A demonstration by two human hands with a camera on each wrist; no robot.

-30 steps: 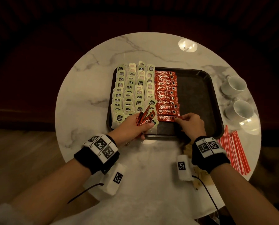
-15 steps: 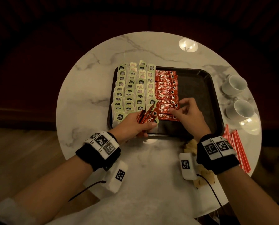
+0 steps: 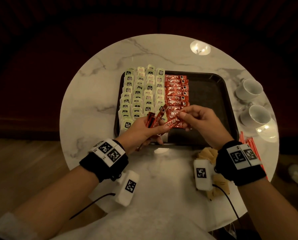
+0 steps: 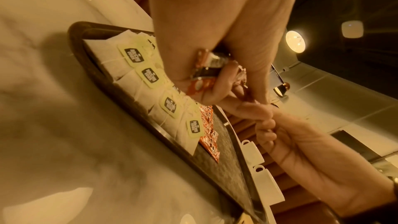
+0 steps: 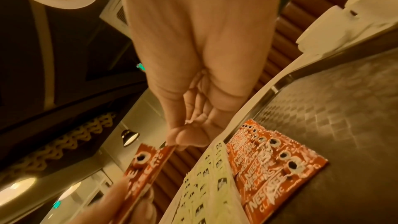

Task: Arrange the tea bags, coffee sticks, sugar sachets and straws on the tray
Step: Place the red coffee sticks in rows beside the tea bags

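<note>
A black tray [image 3: 212,94] holds rows of green-tagged tea bags [image 3: 141,94] on its left and a column of red coffee sticks [image 3: 176,90] beside them. My left hand [image 3: 155,126] grips a small bundle of coffee sticks [image 3: 153,117] over the tray's near left. My right hand [image 3: 183,115] pinches one end of a single coffee stick [image 3: 173,122] whose other end is at my left fingertips. The left wrist view shows the bundle [image 4: 206,67] in my fist above the tea bags [image 4: 150,76]. The right wrist view shows the pinched stick [image 5: 148,163] above the laid sticks [image 5: 269,159].
Red straws [image 3: 248,148] lie on the round marble table [image 3: 96,94] to the right of the tray. Brown sugar sachets [image 3: 206,153] sit under my right wrist. Two white cups [image 3: 250,89] [image 3: 255,116] stand at the right. The tray's right half is bare.
My right hand left the stick it laid at the column's near end, rose toward my left hand and took hold of one stick from the bundle. My left hand stayed put.
</note>
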